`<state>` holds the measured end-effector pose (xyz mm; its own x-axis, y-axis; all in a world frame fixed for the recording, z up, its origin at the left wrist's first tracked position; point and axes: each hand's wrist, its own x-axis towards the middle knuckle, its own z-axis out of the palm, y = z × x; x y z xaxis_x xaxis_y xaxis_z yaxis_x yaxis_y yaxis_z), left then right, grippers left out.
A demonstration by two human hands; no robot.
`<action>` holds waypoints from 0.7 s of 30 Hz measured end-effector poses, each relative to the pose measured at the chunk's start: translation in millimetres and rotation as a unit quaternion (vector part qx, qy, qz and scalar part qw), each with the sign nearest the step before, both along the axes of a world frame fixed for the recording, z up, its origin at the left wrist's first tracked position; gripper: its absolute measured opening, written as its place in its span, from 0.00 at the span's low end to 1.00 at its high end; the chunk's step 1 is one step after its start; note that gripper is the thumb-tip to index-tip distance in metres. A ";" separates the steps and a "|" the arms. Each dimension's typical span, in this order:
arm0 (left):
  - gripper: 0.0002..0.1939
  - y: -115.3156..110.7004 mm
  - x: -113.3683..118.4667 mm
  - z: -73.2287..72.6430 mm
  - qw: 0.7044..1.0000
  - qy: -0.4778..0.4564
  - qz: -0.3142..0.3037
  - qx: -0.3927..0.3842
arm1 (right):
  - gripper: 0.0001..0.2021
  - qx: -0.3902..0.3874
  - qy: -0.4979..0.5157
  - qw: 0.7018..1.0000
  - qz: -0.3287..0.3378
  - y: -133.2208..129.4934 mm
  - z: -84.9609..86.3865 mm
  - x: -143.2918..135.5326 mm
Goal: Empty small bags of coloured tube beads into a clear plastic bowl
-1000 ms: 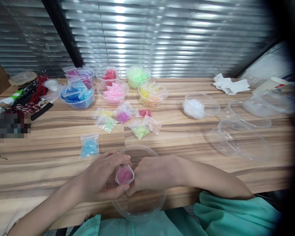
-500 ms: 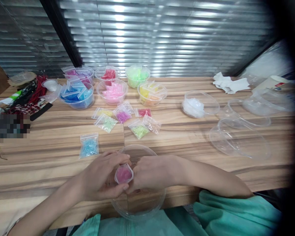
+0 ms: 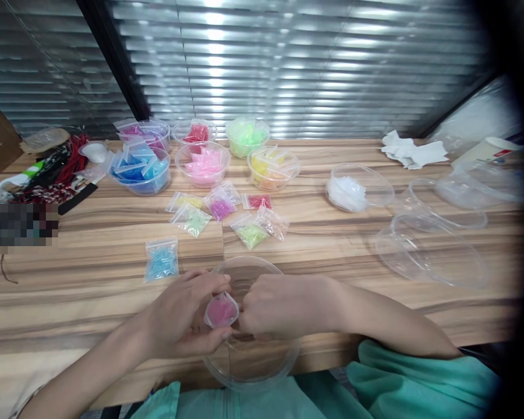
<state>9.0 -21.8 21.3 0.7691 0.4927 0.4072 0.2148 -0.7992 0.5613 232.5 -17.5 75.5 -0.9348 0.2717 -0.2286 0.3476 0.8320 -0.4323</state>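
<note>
Between the thumb and fingers of my left hand (image 3: 181, 317) is a small clear bag of pink bits (image 3: 221, 310), its mouth spread and facing up. My right hand (image 3: 283, 305) is closed, knuckles up, at the bag's right side. Its fingertips are hidden, so I cannot tell what they pinch. Both hands are over a large round clear plastic bowl (image 3: 262, 381) at the table's front edge. Left of the bowl lies a small zip bag of light blue bits (image 3: 162, 260).
Several small bags lie mid-table, among them a purple one (image 3: 220, 206). Behind them stand clear tubs of coloured bags, such as the blue tub (image 3: 140, 174). On the right are a tub of white bags (image 3: 347, 192) and clear containers (image 3: 432, 250). Cords (image 3: 67, 169) lie far left.
My right hand has shifted slightly to the right, away from the bag, opening a small gap. The whole view has also moved slightly.
</note>
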 end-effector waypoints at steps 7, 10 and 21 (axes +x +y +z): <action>0.33 0.0 1.3 3.3 1.000 -0.006 0.012 -0.006 | 0.10 0.076 -0.002 0.997 0.008 1.2 10.5 21.7; 0.31 -0.2 1.7 6.1 1.000 0.021 0.010 -0.011 | 0.05 0.101 0.004 0.995 0.012 5.2 18.4 25.2; 0.28 -0.5 1.8 6.6 1.000 0.006 0.013 -0.014 | 0.07 0.133 0.218 0.966 0.045 14.3 6.1 7.3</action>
